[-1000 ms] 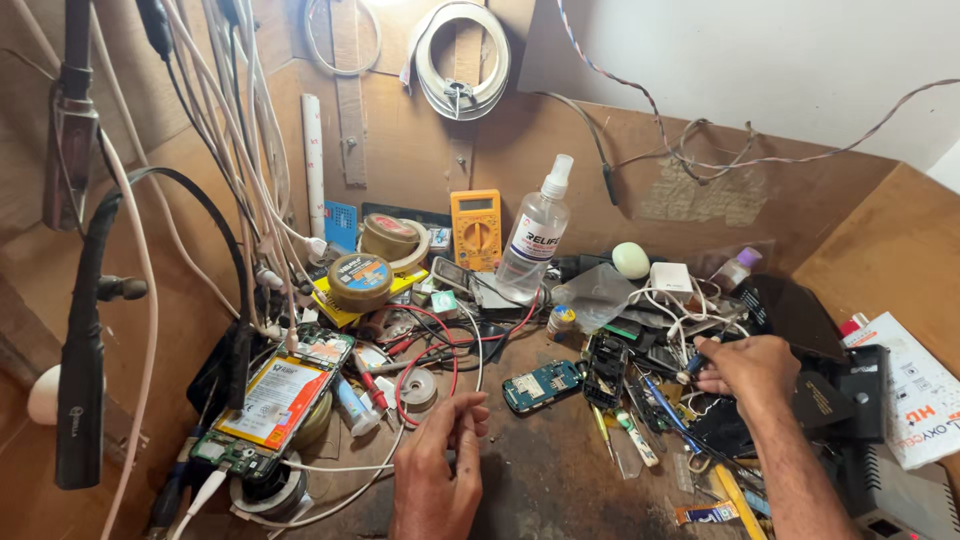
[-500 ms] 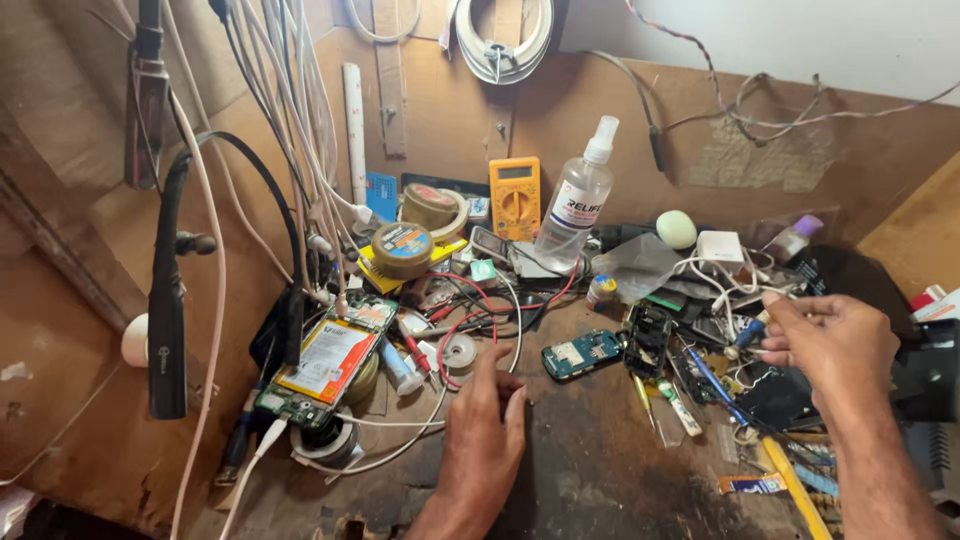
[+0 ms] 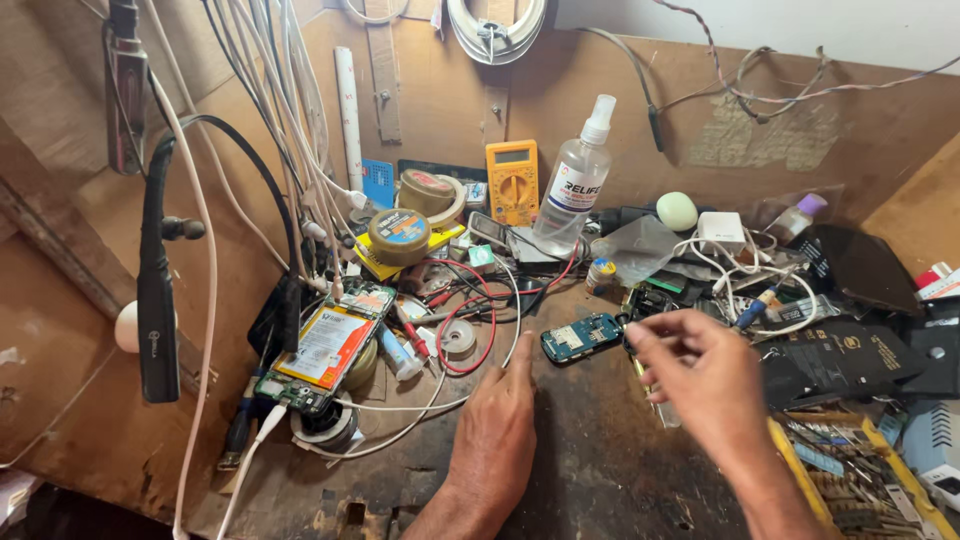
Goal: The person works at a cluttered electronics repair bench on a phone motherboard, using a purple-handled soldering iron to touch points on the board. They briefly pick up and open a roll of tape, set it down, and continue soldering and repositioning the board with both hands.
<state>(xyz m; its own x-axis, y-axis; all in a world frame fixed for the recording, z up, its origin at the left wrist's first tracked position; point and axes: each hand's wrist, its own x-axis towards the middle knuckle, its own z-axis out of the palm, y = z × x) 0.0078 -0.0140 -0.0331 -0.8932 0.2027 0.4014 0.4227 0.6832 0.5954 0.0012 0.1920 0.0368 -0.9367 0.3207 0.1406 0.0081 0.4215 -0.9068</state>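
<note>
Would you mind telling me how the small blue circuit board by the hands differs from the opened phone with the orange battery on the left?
The blue circuit board is small, bare and lies flat on the wooden bench, just beyond the right hand. The opened phone is larger, carries an orange battery, and rests tilted on other items with white cables at its lower end. Both show exposed electronics.

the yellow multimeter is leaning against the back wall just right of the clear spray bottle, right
Not quite: in the head view the yellow multimeter does lean against the back wall, but it stands just left of the clear spray bottle, not right of it.
</note>
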